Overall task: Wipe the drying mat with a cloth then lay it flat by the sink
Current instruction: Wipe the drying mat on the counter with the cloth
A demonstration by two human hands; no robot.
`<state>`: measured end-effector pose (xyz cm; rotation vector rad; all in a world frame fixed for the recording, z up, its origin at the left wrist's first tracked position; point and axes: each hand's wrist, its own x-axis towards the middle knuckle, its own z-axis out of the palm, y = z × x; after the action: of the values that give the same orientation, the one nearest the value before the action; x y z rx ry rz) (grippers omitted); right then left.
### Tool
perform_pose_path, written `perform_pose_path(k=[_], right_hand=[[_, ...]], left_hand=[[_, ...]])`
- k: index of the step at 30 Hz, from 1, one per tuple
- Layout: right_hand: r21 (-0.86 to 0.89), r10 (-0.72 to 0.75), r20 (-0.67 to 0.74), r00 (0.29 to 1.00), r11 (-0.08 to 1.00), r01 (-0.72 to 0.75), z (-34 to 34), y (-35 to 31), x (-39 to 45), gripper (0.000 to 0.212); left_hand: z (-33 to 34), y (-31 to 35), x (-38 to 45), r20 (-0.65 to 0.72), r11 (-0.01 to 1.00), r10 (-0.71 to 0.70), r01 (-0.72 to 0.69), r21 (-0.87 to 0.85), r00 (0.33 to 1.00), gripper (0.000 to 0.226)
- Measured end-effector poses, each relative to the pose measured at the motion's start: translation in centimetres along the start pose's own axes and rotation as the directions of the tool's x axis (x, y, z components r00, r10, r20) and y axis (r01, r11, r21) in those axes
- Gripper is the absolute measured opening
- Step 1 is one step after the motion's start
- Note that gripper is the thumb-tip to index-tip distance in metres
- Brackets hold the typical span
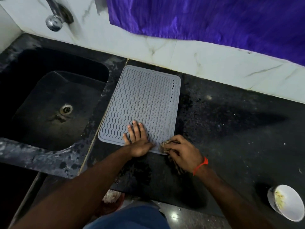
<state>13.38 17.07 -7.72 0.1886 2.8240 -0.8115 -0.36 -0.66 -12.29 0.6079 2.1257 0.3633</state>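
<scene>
Your left hand (138, 141) pins the drying mat (140, 103) flat, right grip closed around the cloth (165, 146); hard strokes could skid it sinkward.

We see dim, bluish light w/ a glare spot on the floor (175, 215) at 6 o'clock. Curtain (214, 19) at 1 o'clock is motion-blurred; wide-angle bends the edges.

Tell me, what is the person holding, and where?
The right hand grips a bunched cloth around its top; the left hand only presses flat on the drying mat.
</scene>
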Motion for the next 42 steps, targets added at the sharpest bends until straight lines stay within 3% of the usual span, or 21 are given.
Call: perform_pose_path(k=[2, 7, 8, 10, 11, 13, 15, 18, 20, 22, 25, 27, 30, 36, 39, 42], right_hand=[[-0.015, -0.014, -0.109, 0.994, 1.000, 0.012, 0.5, -0.5, 0.0, 0.030], [0.021, -0.167, 0.277, 0.946, 0.986, 0.168, -0.1, -1.0, 0.9, 0.025], [0.059, -0.163, 0.264, 0.951, 0.986, 0.153, -0.4, -0.8, 1.0, 0.024], [0.100, -0.117, 0.104, 0.988, 0.989, 0.107, -0.3, -0.6, 1.0, 0.026], [0.067, -0.103, 0.029, 0.994, 0.993, 0.101, 0.1, -0.8, 1.0, 0.027], [-0.021, -0.117, 0.017, 0.993, 0.993, 0.117, 1.2, -1.6, 1.0, 0.027], [-0.037, -0.167, 0.130, 0.977, 0.984, 0.173, 1.3, -2.0, 1.2, 0.026], [0.023, -0.220, 0.328, 0.919, 0.974, 0.225, -0.4, -1.4, 1.7, 0.026], [0.121, -0.158, 0.228, 0.961, 0.984, 0.133, -1.5, -0.4, 1.4, 0.028], [0.214, -0.048, -0.004, 0.999, 0.976, 0.048, -2.3, 0.6, 1.6, 0.030], [0.270, 0.043, -0.233, 0.972, 0.963, 0.022, -2.4, 1.3, 2.6, 0.035], [0.168, -0.034, -0.189, 0.981, 0.984, 0.066, -2.0, 1.0, 2.8, 0.038], [-0.121, -0.186, -0.038, 0.982, 0.976, 0.180, -0.3, 0.7, 2.3, 0.035], [-0.280, -0.334, -0.004, 0.942, 0.905, 0.320, -0.2, 3.3, 4.3, 0.032], [-0.347, -0.288, -0.091, 0.953, 0.906, 0.240, -1.9, 5.1, 8.5, 0.025], [-0.249, -0.120, -0.148, 0.982, 0.965, 0.080, -4.8, 5.7, 13.1, 0.023]], left_hand=[[-0.4, -0.5, 0.3, -0.004, 0.999, 0.020, -0.020, -0.043, 1.000, 0.107], [0.2, -0.7, 0.4, -0.019, 0.995, -0.055, 0.053, -0.087, 0.998, 0.109], [0.2, -0.5, 0.4, -0.032, 0.993, -0.076, 0.073, -0.092, 0.997, 0.104], [0.3, 0.0, 0.5, -0.065, 0.990, -0.104, 0.096, -0.107, 0.993, 0.087], [0.2, 0.2, 0.6, -0.079, 0.987, -0.106, 0.096, -0.128, 0.991, 0.079], [0.0, 0.4, 0.6, -0.080, 0.977, -0.090, 0.072, -0.199, 0.993, 0.071], [-0.2, 0.3, 0.3, -0.069, 0.964, -0.086, 0.066, -0.256, 0.994, 0.066], [-0.3, 0.4, -0.2, -0.078, 0.979, -0.101, 0.085, -0.187, 0.992, 0.071], [-0.1, 0.9, -0.6, -0.108, 0.988, -0.093, 0.078, -0.130, 0.990, 0.083], [0.1, 1.3, -1.0, -0.124, 0.993, -0.066, 0.052, -0.109, 0.990, 0.109], [0.4, 2.2, -1.8, -0.146, 0.993, -0.112, 0.106, -0.044, 0.983, 0.144], [0.8, 2.6, -1.7, -0.184, 0.987, -0.154, 0.161, 0.025, 0.971, 0.153], [1.0, 2.9, -1.6, -0.192, 0.981, -0.178, 0.190, 0.042, 0.965, 0.157], [0.6, 3.1, -1.7, -0.149, 0.975, -0.212, 0.220, 0.039, 0.966, 0.158], [0.0, 3.3, -1.5, -0.103, 0.972, -0.224, 0.231, 0.055, 0.969, 0.157], [-0.5, 3.4, -1.5, -0.063, 0.967, -0.245, 0.249, 0.062, 0.967, 0.158]])
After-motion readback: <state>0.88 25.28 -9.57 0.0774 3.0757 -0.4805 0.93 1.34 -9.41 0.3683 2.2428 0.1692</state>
